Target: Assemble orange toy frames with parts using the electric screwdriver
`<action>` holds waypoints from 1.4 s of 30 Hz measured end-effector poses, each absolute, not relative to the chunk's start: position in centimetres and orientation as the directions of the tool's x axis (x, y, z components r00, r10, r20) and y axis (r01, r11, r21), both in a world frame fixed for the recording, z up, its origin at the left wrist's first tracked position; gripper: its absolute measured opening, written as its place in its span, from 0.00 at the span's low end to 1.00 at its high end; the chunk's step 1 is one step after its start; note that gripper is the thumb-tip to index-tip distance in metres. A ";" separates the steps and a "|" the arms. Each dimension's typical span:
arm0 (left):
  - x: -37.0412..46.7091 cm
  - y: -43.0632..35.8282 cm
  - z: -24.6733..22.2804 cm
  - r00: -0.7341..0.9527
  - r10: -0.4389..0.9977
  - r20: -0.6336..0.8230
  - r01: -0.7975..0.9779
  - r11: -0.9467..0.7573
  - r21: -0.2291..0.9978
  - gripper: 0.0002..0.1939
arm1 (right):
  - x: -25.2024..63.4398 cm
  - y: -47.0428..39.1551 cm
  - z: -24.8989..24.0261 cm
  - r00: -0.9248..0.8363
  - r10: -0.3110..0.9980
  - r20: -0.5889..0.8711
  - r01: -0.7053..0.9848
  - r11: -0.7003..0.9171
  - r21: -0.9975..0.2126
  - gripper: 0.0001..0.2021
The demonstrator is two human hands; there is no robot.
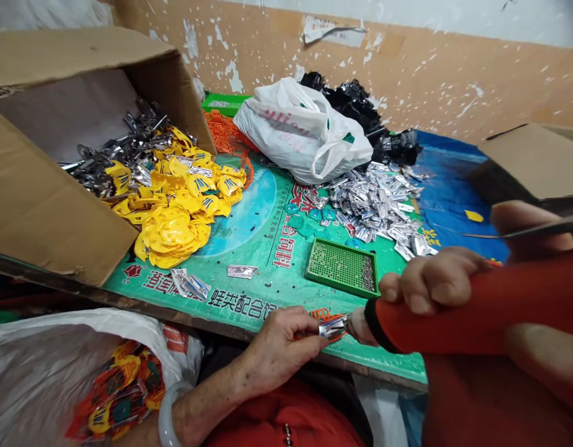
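Observation:
My left hand (286, 341), with a pale bangle on its wrist, pinches a small silver plastic part (331, 327) with an orange plastic piece (320, 314) against it, near the table's front edge. My right hand (430, 282) is wrapped round a red tool that looks like an electric screwdriver (407, 320). A black ring and a pale nose form its front end, which meets the silver part; the exact contact is too small to make out. Just beyond stands a green perforated tray (335, 285) of tiny metal pieces, likely screws.
A cardboard box (48, 205) lies on its side at left, spilling dark parts and yellow parts (174, 230). Silver parts (379, 198) are heaped below a white plastic bag (309, 130), with black parts (356, 105) behind. A clear bag (44, 354) of coloured pieces sits below the table edge.

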State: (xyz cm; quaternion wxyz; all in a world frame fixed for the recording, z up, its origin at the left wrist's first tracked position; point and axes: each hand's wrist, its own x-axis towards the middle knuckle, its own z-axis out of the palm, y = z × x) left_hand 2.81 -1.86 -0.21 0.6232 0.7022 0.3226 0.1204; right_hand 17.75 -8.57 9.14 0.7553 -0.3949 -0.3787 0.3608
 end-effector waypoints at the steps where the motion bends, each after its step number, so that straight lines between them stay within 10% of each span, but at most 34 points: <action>1: 2.8 -1.9 -0.1 0.759 0.600 -0.253 0.309 0.010 0.951 0.10 | 17.8 -8.6 9.1 0.457 0.839 0.294 -0.235 0.433 -0.870 0.26; 42: 3.1 -2.5 0.3 0.705 0.612 -0.358 0.304 0.195 0.933 0.11 | 17.9 -8.6 8.6 0.402 0.879 0.256 -0.241 0.371 -0.897 0.29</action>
